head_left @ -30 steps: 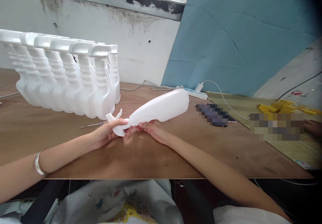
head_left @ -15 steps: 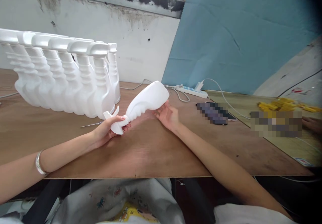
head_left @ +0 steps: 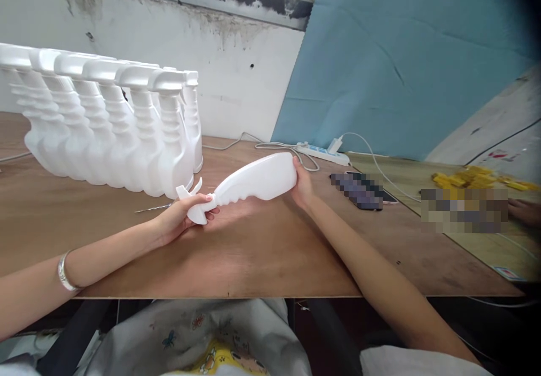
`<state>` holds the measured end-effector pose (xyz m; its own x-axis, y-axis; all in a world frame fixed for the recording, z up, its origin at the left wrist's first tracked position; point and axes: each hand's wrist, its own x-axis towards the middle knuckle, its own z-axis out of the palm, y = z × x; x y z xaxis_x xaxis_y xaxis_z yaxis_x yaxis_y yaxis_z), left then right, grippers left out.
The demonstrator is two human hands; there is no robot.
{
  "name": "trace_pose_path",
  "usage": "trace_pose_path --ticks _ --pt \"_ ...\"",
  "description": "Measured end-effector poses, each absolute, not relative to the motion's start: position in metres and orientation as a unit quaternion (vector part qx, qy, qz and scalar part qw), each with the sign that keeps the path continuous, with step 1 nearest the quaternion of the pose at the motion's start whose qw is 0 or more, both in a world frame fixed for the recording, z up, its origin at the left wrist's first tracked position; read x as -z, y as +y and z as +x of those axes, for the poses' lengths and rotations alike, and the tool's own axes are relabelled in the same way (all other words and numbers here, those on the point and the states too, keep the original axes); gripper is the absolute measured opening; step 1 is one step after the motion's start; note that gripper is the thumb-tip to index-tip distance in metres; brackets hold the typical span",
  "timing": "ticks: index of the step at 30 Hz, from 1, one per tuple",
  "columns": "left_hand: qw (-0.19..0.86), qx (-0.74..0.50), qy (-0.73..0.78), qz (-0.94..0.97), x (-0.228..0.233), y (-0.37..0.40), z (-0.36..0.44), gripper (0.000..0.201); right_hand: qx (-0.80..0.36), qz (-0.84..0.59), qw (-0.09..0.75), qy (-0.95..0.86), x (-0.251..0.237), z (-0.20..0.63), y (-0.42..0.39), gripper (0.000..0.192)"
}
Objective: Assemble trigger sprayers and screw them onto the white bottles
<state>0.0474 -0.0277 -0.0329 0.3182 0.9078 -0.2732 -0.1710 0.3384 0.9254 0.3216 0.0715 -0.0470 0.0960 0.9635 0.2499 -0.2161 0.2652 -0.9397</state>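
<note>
White plastic spray bottle (head_left: 253,183) lies on its side just above the brown table (head_left: 262,263), trigger head pointing toward the wearer's left. Left hand (head_left: 186,218) has its grip closed round the trigger head; right hand (head_left: 302,187) cups the bottle's flat base, fingers wrapped on it.

Left of the held bottle, beyond the left hand: a row of upright white spray bottles (head_left: 105,133), close-packed, at least seven heads countable; the far end runs out of frame. A thin metal tool (head_left: 154,209) lies between that row and the left hand.

Right of the held bottle: one white power strip (head_left: 323,154) with cables, one blurred-out flat object, one pile of yellow pieces (head_left: 477,178). A second person's hand (head_left: 524,209) shows at the right edge, cut off.
</note>
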Motion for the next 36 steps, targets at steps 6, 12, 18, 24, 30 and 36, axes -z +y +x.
trace_pose_path --ticks 6,12,18,24,30,36 --pt "0.685 -0.369 0.432 0.456 0.035 -0.029 0.048 0.025 -0.403 -0.471 0.601 -0.504 0.07 0.334 0.068 0.055" --pt "0.648 -0.378 0.452 0.483 0.036 -0.029 0.048 0.023 -0.479 -0.452 0.586 -0.472 0.079 0.349 0.059 0.038" --pt "0.678 -0.368 0.439 0.46 0.033 -0.026 0.045 0.024 -0.479 -0.431 0.586 -0.491 0.068 0.349 0.057 0.023" --pt "0.727 -0.364 0.406 0.417 0.032 -0.022 0.041 0.022 -0.367 -0.384 0.614 -0.584 0.054 0.347 0.047 0.056" --pt "0.752 -0.355 0.385 0.399 0.034 -0.02 0.04 0.021 -0.284 -0.374 0.604 -0.644 0.05 0.348 0.043 0.062" --pt "0.757 -0.349 0.375 0.406 0.033 -0.021 0.041 0.025 -0.307 -0.383 0.577 -0.652 0.051 0.348 0.043 0.053"
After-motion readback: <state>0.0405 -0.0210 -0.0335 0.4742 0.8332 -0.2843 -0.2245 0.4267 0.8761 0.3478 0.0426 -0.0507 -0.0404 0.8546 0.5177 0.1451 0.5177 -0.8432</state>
